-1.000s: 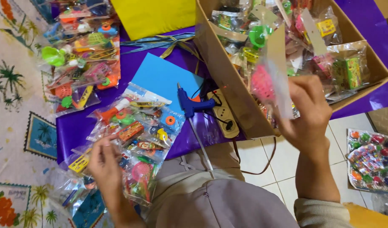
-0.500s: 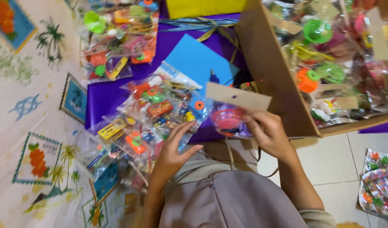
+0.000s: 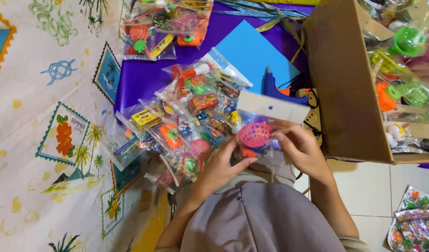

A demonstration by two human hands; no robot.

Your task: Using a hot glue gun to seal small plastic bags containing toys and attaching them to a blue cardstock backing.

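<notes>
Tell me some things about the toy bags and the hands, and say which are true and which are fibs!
1. Both hands, left hand and right hand, hold one clear toy bag. True.
2. That bag has a pink basket inside. True.
3. The glue gun is yellow. False: it is blue.
4. The cardboard box is empty. False: it holds many toy bags.
5. The glue gun lies beside the blue paper. True.
</notes>
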